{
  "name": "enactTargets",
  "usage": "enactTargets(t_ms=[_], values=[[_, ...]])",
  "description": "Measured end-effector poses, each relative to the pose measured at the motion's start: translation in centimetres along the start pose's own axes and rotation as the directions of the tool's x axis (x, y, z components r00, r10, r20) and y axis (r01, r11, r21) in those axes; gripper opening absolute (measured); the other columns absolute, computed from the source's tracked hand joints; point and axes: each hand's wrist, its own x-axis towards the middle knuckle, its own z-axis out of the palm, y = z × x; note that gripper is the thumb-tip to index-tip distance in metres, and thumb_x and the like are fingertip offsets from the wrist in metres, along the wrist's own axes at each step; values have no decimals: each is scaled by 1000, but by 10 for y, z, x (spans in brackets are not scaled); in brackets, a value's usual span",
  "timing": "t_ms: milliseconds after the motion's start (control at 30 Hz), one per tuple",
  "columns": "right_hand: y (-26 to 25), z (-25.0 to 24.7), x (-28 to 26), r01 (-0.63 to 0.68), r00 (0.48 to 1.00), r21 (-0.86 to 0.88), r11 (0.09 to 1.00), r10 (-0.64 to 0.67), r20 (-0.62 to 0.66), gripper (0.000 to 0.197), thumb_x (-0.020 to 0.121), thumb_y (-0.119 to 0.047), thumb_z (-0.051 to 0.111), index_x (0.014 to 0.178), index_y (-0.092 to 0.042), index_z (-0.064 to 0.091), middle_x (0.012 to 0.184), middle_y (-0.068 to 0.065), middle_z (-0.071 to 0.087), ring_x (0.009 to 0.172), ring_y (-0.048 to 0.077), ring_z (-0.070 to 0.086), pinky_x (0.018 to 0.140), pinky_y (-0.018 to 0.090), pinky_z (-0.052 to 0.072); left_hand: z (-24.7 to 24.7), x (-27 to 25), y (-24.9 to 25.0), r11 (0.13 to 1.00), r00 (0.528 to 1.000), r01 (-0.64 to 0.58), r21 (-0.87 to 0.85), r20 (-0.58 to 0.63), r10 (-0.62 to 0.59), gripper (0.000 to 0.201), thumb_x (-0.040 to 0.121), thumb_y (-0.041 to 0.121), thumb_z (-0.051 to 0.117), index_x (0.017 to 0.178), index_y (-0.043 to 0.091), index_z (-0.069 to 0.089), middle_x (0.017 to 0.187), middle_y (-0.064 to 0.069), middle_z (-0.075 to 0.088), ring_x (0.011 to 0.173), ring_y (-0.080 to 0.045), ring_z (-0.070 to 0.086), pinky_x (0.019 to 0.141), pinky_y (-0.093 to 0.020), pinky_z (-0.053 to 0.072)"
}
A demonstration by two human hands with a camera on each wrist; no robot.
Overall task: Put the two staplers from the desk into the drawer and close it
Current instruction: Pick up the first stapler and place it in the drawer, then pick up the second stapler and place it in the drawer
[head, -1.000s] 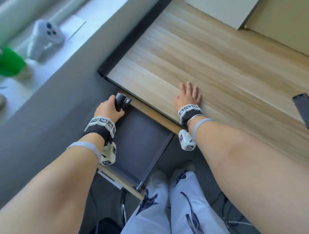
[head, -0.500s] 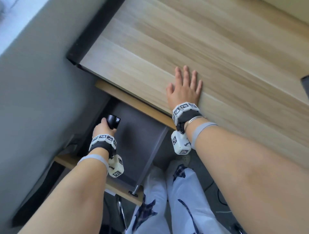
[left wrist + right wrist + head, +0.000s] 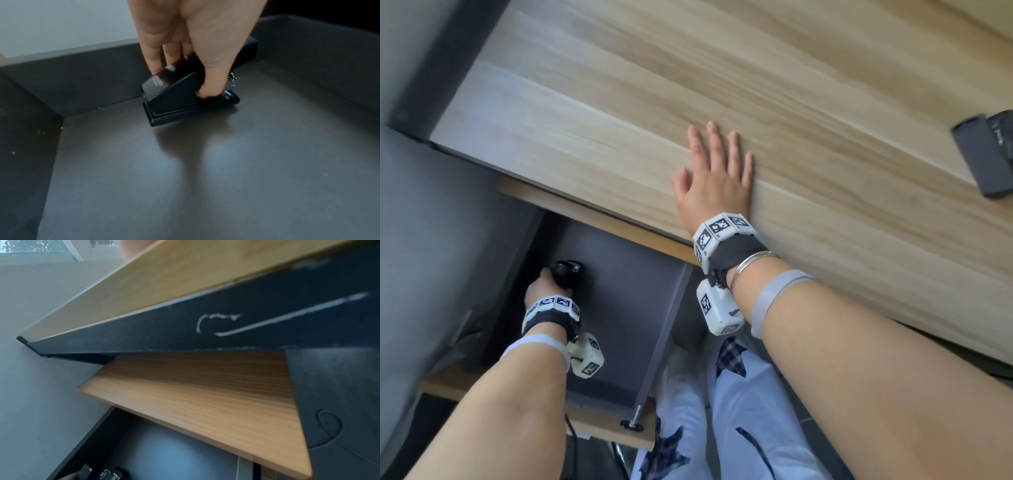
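My left hand grips a black stapler by thumb and fingers, low inside the open grey drawer. In the left wrist view the stapler's base touches or hovers just above the drawer floor, near the left and far walls. In the head view only the stapler's tip shows past my knuckles. My right hand lies flat, fingers spread, on the wooden desk top near its front edge. A second dark stapler lies on the desk at the far right edge of the head view.
A grey wall stands close to the left of the drawer. The drawer's wooden front panel juts toward my legs in light patterned trousers. A wooden panel sits under the desk above the drawer.
My left hand has carried the stapler from above the drawer's far corner down into the drawer. The right hand has stayed flat on the desk while my head tilted down.
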Motion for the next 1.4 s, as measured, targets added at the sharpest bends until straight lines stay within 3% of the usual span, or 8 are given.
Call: enactTargets(t_ms=[367, 500, 733, 900, 1067, 1167, 1300, 1400], values=[[0, -2, 2, -12, 999, 28, 1000, 11, 46, 60, 88, -36, 41, 147, -32, 29, 159, -4, 25, 148, 28, 18, 119, 49, 9, 10, 11, 2, 1000, 999, 17, -24, 35, -16, 60, 75, 10, 74, 127, 2, 46, 122, -30, 59, 114, -45, 57, 95, -46, 47], [0, -3, 2, -13, 997, 31, 999, 10, 73, 60, 89, -36, 41, 147, -32, 27, 159, -3, 24, 148, 28, 16, 119, 50, 8, -2, -4, 6, 996, 996, -88, 30, 4, 88, 63, 72, 14, 77, 125, -1, 45, 126, -27, 55, 119, -44, 52, 94, -46, 44], [0, -15, 1, -12, 986, 88, 996, -3, 169, 61, 91, -35, 41, 149, -29, 23, 161, -2, 19, 149, 30, 12, 120, 51, 4, -54, -69, 29, 965, 964, -245, 89, -80, 252, 43, 77, 21, 71, 114, 6, 54, 119, -17, 62, 112, -35, 57, 91, -39, 47], [11, -28, 4, 39, 954, 110, 993, -70, 290, 61, 94, -35, 40, 150, -32, 15, 162, -5, 10, 150, 25, 5, 121, 47, 3, -110, -114, 73, 928, 923, -364, 82, -98, 371, 30, 81, 22, 66, 108, 13, 60, 107, -4, 69, 102, -26, 62, 81, -28, 44], [37, -58, 22, 93, 887, 178, 980, -162, 433, 55, 95, -28, 43, 147, -31, 25, 161, -6, 15, 149, 21, 9, 120, 47, 8, -154, -148, 133, 871, 876, -462, 164, -68, 478, 13, 81, 26, 65, 89, 17, 61, 96, -6, 68, 83, -24, 57, 73, -26, 42], [66, -78, 35, 25, 885, 172, 985, -102, 454, 50, 96, -28, 43, 145, -28, 32, 159, -2, 21, 148, 24, 12, 120, 47, 9, -165, -165, 177, 842, 851, -507, 186, -51, 523, 23, 81, 26, 68, 98, 11, 63, 102, -9, 69, 83, -24, 58, 73, -26, 43], [129, -106, 53, -45, 912, 105, 993, -2, 410, 46, 95, -25, 45, 141, -25, 39, 158, -1, 25, 147, 25, 14, 120, 47, 10, -158, -188, 244, 788, 804, -578, 213, -14, 594, 29, 83, 23, 66, 106, 8, 63, 110, -9, 70, 102, -28, 63, 80, -29, 46], [190, -126, 69, -132, 925, 27, 991, 113, 363, 45, 93, -23, 47, 138, -24, 43, 156, 2, 29, 146, 28, 16, 119, 47, 12, -138, -205, 296, 742, 760, -642, 193, 35, 649, 24, 82, 19, 68, 101, 6, 62, 111, -14, 70, 97, -30, 63, 81, -31, 47]])
